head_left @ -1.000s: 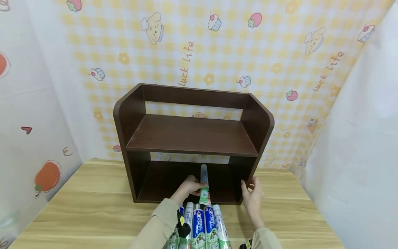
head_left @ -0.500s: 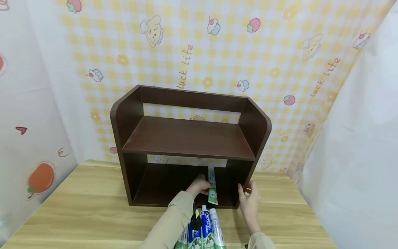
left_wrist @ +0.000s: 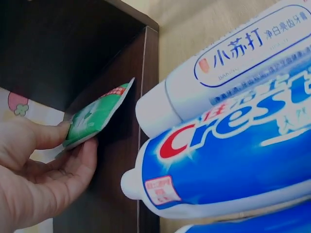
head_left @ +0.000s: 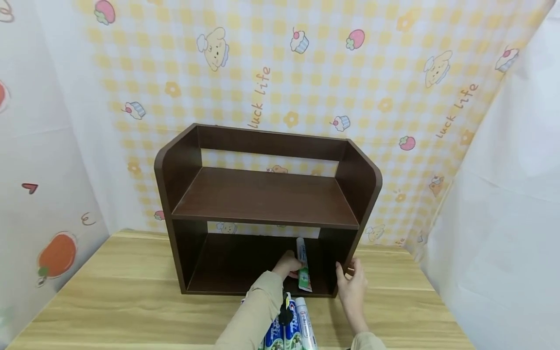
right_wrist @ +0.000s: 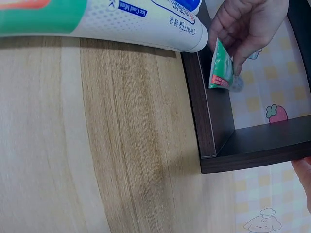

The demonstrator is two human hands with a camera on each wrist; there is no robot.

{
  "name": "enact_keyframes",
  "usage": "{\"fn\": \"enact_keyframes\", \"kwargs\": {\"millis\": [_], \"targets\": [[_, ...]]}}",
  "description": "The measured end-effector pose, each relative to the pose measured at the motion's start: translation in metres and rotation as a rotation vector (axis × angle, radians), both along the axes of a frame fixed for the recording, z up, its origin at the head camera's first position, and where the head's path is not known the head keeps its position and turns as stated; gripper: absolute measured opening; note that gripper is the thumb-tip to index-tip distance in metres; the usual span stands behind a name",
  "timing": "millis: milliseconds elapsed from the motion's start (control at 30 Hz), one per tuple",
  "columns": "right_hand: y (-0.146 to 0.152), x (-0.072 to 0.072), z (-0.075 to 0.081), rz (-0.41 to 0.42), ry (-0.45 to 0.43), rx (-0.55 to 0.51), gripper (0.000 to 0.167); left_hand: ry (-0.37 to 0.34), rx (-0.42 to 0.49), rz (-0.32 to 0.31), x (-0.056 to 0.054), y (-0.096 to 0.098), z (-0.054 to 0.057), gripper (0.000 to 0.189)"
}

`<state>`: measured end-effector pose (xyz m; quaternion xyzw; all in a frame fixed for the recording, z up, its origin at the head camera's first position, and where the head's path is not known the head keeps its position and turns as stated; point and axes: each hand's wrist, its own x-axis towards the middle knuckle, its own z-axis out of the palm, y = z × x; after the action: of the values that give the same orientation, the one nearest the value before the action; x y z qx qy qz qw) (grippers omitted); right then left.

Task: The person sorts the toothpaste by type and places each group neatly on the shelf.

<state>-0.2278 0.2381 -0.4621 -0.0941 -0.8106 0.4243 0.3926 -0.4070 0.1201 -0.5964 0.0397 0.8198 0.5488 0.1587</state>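
My left hand pinches a green and white toothpaste tube between thumb and fingers. The tube is inside the lower compartment of a dark brown two-tier shelf, right of the middle, with its flat end toward the front. In the left wrist view the crimped green end of the tube sticks out past the fingertips, close to the shelf's bottom board. My right hand grips the shelf's right side panel, thumb at the front edge, fingers outside. Only a bit of that hand shows in the right wrist view.
Several more toothpaste tubes lie side by side on the wooden table before the shelf, among them a blue Crest tube and a white-capped tube. My left forearm covers some of them. Patterned cloth hangs behind the shelf.
My left hand has moved right with the tube inside the lower compartment, and the tube sits lower now. My right hand keeps its place on the side panel. The view has shifted slightly.
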Motion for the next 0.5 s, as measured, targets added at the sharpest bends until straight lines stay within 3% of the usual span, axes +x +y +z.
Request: {"fn": "enact_keyframes", "kwargs": {"millis": [33,67,133,167,267,300,333,433,500], "targets": [[0.000,0.000,0.000,0.000,-0.003,0.001,0.014,0.029,-0.025,0.005,-0.003,0.002,-0.005,0.062],[0.000,0.000,-0.001,0.000,-0.005,0.000,0.013,0.054,-0.036,0.015,-0.002,0.002,-0.004,0.060],[-0.001,0.000,-0.001,-0.002,-0.001,-0.003,0.014,0.136,-0.040,0.035,0.010,-0.002,0.007,0.056],[-0.001,0.000,-0.001,-0.001,0.002,-0.004,0.014,0.161,-0.049,0.056,0.020,-0.006,0.020,0.051],[-0.002,-0.001,-0.002,-0.004,0.007,-0.003,0.014,0.217,-0.060,0.102,0.060,-0.018,0.074,0.038],[-0.001,-0.001,-0.002,-0.007,0.009,0.002,0.014,0.242,-0.087,0.113,0.070,-0.020,0.086,0.033],[-0.001,-0.001,-0.002,-0.010,0.009,0.005,0.014,0.221,-0.115,0.118,0.082,-0.023,0.104,0.029],[-0.001,-0.002,-0.002,-0.017,0.005,0.011,0.014,0.232,-0.139,0.089,0.097,-0.030,0.126,0.021],[0.000,-0.002,-0.001,-0.015,-0.002,0.007,0.014,0.231,-0.147,0.054,0.095,-0.034,0.128,0.018]]}}
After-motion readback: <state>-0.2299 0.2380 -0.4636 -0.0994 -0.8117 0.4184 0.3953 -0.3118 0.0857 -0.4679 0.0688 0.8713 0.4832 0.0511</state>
